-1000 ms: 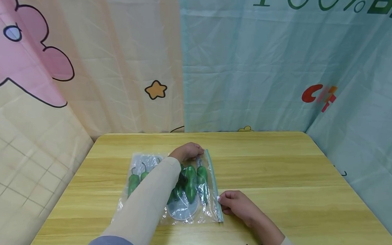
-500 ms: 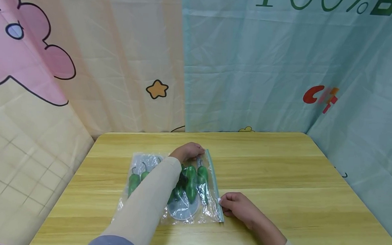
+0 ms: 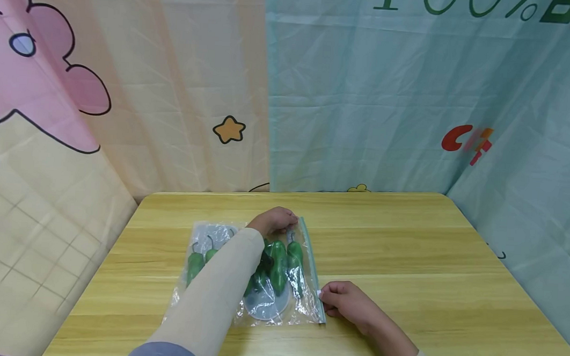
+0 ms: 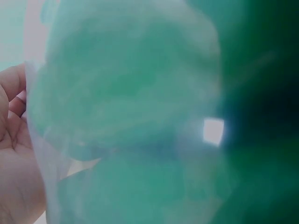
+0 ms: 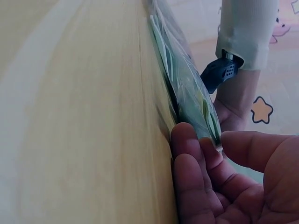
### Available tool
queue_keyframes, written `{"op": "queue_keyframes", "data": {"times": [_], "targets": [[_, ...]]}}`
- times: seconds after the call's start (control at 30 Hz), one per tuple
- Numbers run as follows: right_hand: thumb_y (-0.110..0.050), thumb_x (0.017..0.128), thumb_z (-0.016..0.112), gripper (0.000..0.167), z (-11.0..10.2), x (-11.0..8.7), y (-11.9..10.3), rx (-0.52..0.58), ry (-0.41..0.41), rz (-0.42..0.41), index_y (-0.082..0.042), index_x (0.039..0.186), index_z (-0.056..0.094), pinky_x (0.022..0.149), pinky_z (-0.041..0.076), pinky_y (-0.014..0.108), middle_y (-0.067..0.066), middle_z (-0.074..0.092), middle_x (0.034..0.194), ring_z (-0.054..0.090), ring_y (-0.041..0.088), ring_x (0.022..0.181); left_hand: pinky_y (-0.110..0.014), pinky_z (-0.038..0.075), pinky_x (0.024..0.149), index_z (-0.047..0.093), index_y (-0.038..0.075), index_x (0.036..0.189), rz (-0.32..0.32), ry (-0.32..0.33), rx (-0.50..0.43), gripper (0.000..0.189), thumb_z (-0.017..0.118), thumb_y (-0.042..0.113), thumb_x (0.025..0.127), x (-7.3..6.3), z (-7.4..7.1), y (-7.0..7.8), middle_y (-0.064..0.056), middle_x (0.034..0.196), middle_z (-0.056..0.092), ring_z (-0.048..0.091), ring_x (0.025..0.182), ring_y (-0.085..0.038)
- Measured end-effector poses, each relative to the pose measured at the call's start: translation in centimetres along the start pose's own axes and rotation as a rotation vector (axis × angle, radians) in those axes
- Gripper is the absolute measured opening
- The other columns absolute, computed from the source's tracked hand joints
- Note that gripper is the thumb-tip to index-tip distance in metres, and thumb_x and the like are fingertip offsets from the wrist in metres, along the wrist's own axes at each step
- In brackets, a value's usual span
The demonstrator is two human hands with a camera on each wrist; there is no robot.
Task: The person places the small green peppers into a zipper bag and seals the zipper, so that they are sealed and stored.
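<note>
A clear zip bag [image 3: 302, 317] with a pale green zip edge [image 3: 311, 254] lies flat on the table. Several green peppers [image 3: 277, 269] and a round translucent item [image 3: 264, 308] show through it. At the far end of the zip, my left hand [image 3: 275, 219] holds the bag; its fingertips are partly hidden. My right hand [image 3: 348, 300] pinches the small white slider [image 3: 319, 292] on the zip, near its close end. In the right wrist view, thumb and forefinger of my right hand [image 5: 243, 186] meet at the bag's edge. Blurred green peppers [image 4: 126, 84] fill the left wrist view.
The wooden table [image 3: 407, 238] extends right of the bag. Printed curtains [image 3: 357, 96] hang behind and at both sides. A dark wrist camera [image 5: 219, 73] on the left arm hangs over the bag. My left sleeve [image 3: 216, 292] covers part of the bag.
My right hand has shifted slightly toward me along the zip with the slider. My left hand stays at the far end of the bag.
</note>
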State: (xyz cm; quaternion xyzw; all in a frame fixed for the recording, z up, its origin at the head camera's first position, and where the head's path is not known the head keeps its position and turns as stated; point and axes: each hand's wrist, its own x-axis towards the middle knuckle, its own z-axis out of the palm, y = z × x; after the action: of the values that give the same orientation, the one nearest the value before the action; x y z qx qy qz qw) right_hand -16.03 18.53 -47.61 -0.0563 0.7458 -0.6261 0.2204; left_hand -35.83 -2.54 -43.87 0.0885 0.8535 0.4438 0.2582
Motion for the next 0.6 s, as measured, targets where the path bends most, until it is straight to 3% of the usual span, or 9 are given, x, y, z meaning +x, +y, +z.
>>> {"op": "queue_keyframes", "data": {"times": [0.6], "targets": [[-0.010, 0.091, 0.058, 0.014, 0.01, 0.05, 0.19, 0.010, 0.000, -0.012, 0.000, 0.083, 0.062, 0.066, 0.048, 0.024, 0.003, 0.055, 0.078, 0.050, 0.015, 0.072, -0.025, 0.038, 0.059, 0.050, 0.013, 0.073, -0.032, -0.016, -0.024, 0.033, 0.049, 0.022, 0.104, 0.35, -0.14, -0.05, 0.000, 0.068, 0.045, 0.046, 0.064, -0.015]]}}
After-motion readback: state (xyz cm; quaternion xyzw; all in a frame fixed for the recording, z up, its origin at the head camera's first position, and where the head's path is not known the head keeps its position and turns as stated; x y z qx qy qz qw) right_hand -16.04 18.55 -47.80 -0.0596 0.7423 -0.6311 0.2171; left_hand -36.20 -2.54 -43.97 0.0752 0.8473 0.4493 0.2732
